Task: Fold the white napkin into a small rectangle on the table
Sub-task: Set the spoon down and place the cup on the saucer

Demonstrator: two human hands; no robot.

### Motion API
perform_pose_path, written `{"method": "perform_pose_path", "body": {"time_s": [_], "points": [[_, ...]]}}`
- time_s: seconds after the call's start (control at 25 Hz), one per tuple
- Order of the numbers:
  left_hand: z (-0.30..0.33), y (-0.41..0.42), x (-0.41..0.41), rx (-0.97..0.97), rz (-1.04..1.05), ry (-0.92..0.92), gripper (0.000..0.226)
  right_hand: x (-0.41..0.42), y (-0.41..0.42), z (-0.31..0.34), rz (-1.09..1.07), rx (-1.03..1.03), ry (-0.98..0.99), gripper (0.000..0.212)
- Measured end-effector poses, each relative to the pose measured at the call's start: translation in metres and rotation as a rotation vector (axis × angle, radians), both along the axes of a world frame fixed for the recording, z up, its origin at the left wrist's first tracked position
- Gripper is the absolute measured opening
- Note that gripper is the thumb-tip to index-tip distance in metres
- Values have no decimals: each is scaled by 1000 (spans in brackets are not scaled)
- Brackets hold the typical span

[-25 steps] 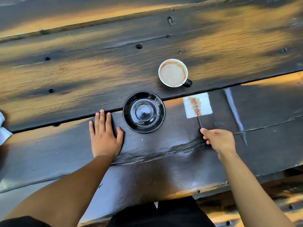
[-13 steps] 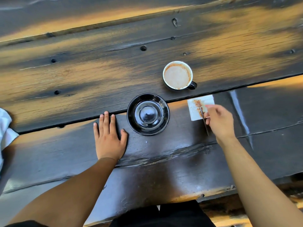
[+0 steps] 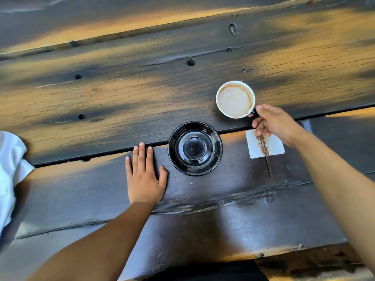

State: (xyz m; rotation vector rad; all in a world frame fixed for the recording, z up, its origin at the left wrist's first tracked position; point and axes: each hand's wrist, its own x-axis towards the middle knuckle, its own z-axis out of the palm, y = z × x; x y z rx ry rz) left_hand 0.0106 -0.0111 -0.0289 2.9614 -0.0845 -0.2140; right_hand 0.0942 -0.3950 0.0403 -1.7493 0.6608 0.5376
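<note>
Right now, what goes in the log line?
left hand: flat on dark wooden table | right hand: at white coffee cup handle | stained white napkin: untouched

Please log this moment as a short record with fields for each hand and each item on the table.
left hand: flat on the table, fingers spread, holding nothing
right hand: at the cup's handle, grip unclear
cup: upright, foamy drink inside
saucer: black, empty, between the hands
napkin: small white rectangle, stained, partly under the right hand
stirrer: lies across the napkin
cloth: white, far left edge
</note>
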Motion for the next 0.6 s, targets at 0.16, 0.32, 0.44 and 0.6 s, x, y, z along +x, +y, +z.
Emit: {"method": "perform_pose_path", "body": {"time_s": [0.16, 0.32, 0.44, 0.6], "points": [[0, -1, 0, 10, 0, 1, 70, -1, 0, 1, 44, 15, -34, 34], [1, 0, 0, 6, 0, 6, 70, -7, 3, -4, 55, 4, -99, 35], [1, 0, 0, 3, -5, 8, 69, -9, 5, -3, 79, -5, -115, 35], [2, 0, 0, -3, -8, 12, 70, -20, 11, 3, 67, 64, -131, 36]]}}
